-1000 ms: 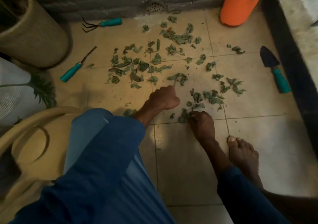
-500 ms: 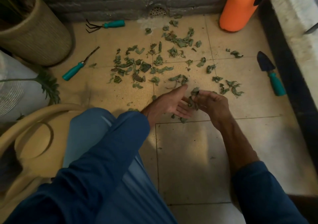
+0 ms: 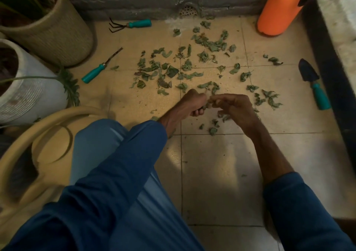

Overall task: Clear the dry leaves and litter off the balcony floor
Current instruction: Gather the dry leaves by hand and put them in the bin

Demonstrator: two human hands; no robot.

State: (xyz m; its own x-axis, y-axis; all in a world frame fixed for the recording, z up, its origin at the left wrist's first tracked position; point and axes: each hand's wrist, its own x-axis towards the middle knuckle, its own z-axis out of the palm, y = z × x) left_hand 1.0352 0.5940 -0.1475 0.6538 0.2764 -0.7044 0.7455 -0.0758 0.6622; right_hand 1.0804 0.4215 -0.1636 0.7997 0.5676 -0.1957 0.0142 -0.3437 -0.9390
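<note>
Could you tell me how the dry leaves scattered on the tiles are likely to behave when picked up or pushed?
The leaves look curled and thin, so they are probably very light and would scatter if pushed. Crumbs on the floor suggest they break easily. The left hand is closed on some, so they probably crush together in a fist.

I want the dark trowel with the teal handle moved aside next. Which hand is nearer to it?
Right. The right hand is across bare tile and leaves from the dark trowel with the teal handle; the left hand is farther, beyond the right.
</note>
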